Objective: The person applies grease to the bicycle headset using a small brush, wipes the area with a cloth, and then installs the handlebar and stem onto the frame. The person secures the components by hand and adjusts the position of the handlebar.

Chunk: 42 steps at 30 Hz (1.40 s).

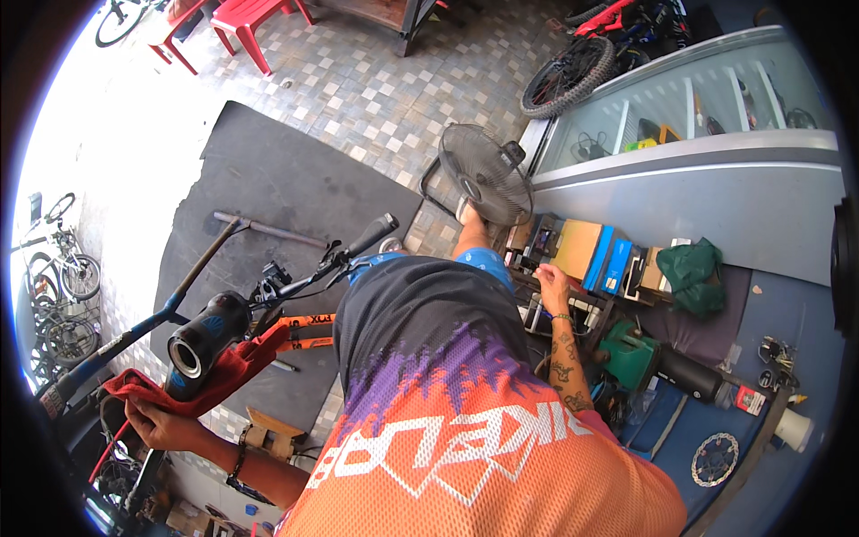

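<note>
At the left, my left hand point(165, 425) is closed on a red cloth point(210, 387). The cloth lies along the underside of a thick black tube point(210, 340) with a pale-ringed open end and blue marks, part of a dark bicycle. Beside it run the orange legs of a fork point(309, 333). A handlebar grip point(371, 234) points toward my shorts. My right hand point(553, 291) is away from the bicycle, near blue boxes point(616, 262) at the right. Its fingers look loosely curled and apart, with nothing visible in them.
A black mat point(268, 170) covers the tiled floor under the bicycle. Ahead stands a floor fan point(485, 174). On the right are a glass display case point(680, 107), a green bench grinder-like machine point(626, 353) and a brake disc point(715, 459). Red plastic chairs point(250, 27) stand far off.
</note>
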Tool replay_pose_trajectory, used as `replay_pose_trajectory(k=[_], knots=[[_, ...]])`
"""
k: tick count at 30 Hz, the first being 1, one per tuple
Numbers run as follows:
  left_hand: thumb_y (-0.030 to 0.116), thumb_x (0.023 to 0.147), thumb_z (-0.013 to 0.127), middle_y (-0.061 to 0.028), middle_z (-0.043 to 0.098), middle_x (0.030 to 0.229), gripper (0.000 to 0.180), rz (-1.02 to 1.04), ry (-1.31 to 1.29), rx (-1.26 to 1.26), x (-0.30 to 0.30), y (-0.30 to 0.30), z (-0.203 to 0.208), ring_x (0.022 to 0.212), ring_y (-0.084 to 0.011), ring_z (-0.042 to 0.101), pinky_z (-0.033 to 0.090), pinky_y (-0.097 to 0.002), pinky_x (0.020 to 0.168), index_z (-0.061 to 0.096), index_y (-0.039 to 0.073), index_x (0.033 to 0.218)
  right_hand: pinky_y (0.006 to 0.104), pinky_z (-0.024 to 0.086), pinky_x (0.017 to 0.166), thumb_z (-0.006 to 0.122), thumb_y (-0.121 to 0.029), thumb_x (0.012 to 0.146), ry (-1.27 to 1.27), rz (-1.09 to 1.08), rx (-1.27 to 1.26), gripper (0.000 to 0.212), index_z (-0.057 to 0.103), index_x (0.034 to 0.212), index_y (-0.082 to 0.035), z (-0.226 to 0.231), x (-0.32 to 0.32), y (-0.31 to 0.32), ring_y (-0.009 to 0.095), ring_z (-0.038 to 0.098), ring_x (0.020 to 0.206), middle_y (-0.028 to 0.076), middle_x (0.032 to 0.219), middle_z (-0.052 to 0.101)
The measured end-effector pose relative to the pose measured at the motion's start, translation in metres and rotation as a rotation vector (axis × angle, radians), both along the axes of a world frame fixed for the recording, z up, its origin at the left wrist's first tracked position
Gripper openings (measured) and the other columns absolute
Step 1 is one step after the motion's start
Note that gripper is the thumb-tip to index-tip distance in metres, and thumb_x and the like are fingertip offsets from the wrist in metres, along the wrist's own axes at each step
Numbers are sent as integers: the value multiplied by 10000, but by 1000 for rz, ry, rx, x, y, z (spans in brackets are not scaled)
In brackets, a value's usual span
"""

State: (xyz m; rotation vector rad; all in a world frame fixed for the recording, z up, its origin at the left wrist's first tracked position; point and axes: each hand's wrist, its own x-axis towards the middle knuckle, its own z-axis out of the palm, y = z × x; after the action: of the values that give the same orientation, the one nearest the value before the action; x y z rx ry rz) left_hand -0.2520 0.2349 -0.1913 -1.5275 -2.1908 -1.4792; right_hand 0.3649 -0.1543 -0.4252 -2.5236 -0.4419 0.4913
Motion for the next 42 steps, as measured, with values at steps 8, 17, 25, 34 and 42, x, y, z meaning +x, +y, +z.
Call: replay_pose_trajectory(k=[8, 17, 25, 34, 42], knots=[[142, 1066, 585, -150, 747, 1202, 291, 29, 78, 39, 2, 3, -3, 1048, -236, 727, 593, -353, 906, 730, -38, 1243, 404, 570, 899, 735, -269, 968, -15, 31, 65, 280, 733, 1142, -49, -39, 26, 29, 292, 729, 1003, 168, 1131, 707], [132, 1068, 574, -149, 746, 1220, 295, 39, 48, 13, -6, 8, -3, 1055, -242, 721, 579, -362, 926, 726, -45, 1248, 421, 561, 847, 772, -304, 922, -17, 82, -11, 284, 754, 1067, -60, -74, 9, 27, 311, 720, 924, 159, 989, 726], [103, 1058, 573, -170, 741, 1222, 292, -1, 44, -46, -12, 7, -6, 1086, -260, 709, 543, -376, 985, 706, -63, 1259, 419, 562, 859, 774, -328, 902, 67, 119, -71, 318, 756, 1041, -42, -44, -1, 16, 316, 731, 928, 162, 969, 756], [113, 1061, 619, -124, 717, 1254, 289, -113, -784, 225, 1, -17, 9, 1112, -211, 690, 547, -357, 995, 641, 0, 1326, 361, 574, 901, 681, -266, 1028, 330, 375, 308, 327, 689, 1228, -8, 67, -14, 165, 217, 724, 1000, 122, 1135, 751], [119, 946, 780, -151, 712, 1241, 413, -977, -1169, 99, 175, -123, 94, 1030, -197, 735, 628, -356, 857, 653, -60, 1296, 377, 512, 1030, 797, -350, 925, 773, 1315, 887, 470, 694, 1261, -37, 294, -165, 306, 246, 681, 1155, 92, 1190, 735]])
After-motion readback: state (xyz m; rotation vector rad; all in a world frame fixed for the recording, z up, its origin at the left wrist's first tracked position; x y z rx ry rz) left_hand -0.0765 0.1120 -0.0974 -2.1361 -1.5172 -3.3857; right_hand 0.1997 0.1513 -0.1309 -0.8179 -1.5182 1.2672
